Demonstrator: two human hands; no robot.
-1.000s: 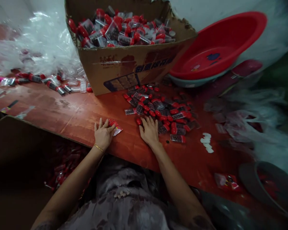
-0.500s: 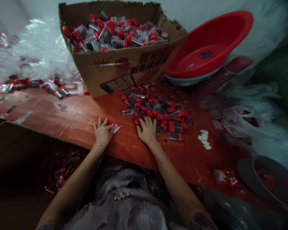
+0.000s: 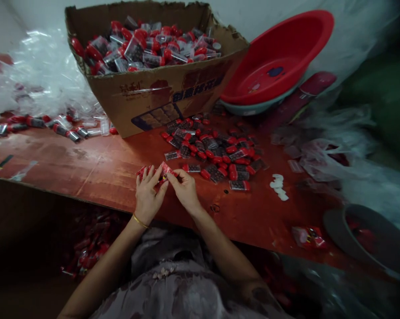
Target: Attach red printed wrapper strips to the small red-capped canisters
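Note:
Small flat red printed packets (image 3: 166, 169) lie under and between my hands on the table. My left hand (image 3: 148, 195), with a gold bangle at its wrist, rests over them, fingers stretched out and spread. Thumb and fingers of my right hand (image 3: 186, 189) pinch the right edge of one packet. Just beyond my hands spreads a pile of small clear tubes (image 3: 216, 170) with red caps and dark contents. My fingers hide part of the packets.
Behind stands a cardboard box (image 3: 160, 104) full of similar tubes. A red basin (image 3: 286, 53) leans at its right, with plastic bags (image 3: 329, 164) beside it. White pieces (image 3: 278, 187), a red packet (image 3: 308, 238) and a grey container (image 3: 339, 235) sit to the right.
My right hand has left the tube pile, moved left and taken hold of a red packet's edge. My left hand stays over the packets, which are now partly raised. The view shifts slightly.

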